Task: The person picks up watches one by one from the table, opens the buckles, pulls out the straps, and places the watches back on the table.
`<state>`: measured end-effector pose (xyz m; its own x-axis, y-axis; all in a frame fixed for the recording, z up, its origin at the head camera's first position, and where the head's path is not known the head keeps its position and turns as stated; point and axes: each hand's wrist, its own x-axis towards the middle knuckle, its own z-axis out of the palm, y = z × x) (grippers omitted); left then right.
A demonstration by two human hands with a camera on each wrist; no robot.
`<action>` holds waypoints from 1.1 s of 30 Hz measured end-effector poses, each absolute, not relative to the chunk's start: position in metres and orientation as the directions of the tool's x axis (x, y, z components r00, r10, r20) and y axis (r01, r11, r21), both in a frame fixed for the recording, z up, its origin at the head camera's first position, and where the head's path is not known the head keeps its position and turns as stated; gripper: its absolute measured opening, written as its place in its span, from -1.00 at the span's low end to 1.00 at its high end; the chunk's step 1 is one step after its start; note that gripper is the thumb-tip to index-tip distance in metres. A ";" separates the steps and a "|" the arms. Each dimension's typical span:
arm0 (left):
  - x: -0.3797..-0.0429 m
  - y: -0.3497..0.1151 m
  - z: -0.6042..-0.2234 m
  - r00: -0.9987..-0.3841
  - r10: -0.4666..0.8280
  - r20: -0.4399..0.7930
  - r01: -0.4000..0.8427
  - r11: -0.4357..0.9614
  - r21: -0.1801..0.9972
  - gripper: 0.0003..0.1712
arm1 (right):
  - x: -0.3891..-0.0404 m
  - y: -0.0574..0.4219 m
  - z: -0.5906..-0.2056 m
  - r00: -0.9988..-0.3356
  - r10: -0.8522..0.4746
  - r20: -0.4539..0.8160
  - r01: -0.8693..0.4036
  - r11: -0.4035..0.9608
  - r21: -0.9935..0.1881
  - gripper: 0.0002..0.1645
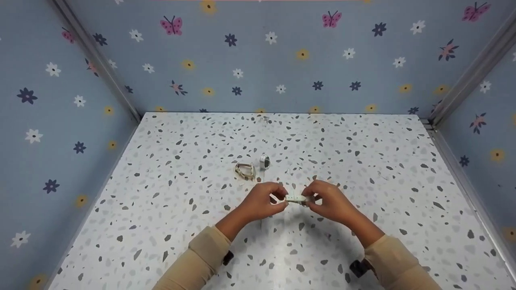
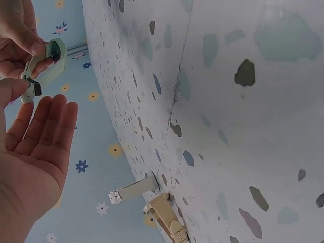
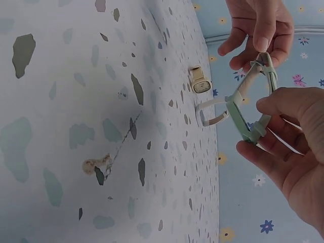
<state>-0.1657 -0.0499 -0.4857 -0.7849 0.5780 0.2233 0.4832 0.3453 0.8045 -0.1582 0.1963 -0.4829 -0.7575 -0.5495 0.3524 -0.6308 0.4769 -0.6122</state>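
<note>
A pale green wristwatch [image 1: 296,198] is held above the table between both hands, its strap bent into a loop. My left hand [image 1: 264,200] pinches the strap's buckle end between thumb and fingertip; its other fingers stretch out straight in the left wrist view. On the opposite side my right hand [image 1: 332,201] grips the green watch [image 3: 238,117] near its case with thumb and fingers. Beyond the hands, a beige watch [image 2: 167,215] and a white watch [image 2: 134,190] rest on the table, their straps curved into loops.
The speckled white table [image 1: 193,241] carries a thin seam line [image 2: 169,119] and a small brown stain [image 3: 91,165]. Blue flowered panels [image 1: 258,56] stand at the back and both sides, with metal corner posts [image 1: 96,56].
</note>
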 end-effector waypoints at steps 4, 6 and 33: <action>-0.165 -0.048 -0.485 -0.772 0.582 0.256 0.540 0.388 0.747 -0.77 | -0.158 0.194 -0.484 -0.750 -0.553 0.363 -0.642 0.475 -0.602 -0.69; -0.165 -0.047 -0.484 -0.766 0.585 0.267 0.560 0.403 0.724 -0.78 | -0.157 0.193 -0.484 -0.748 -0.555 0.364 -0.645 0.478 -0.596 -0.69; -0.168 -0.049 -0.480 -0.785 0.572 0.237 0.466 0.293 0.835 -0.92 | -0.157 0.193 -0.479 -0.784 -0.556 0.276 -0.554 0.426 -0.715 -0.77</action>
<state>-0.1678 -0.0491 -0.4802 -0.7851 0.5721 0.2373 0.4660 0.2933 0.8347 -0.1571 0.1929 -0.4786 -0.7838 -0.5562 0.2763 -0.5545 0.4265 -0.7146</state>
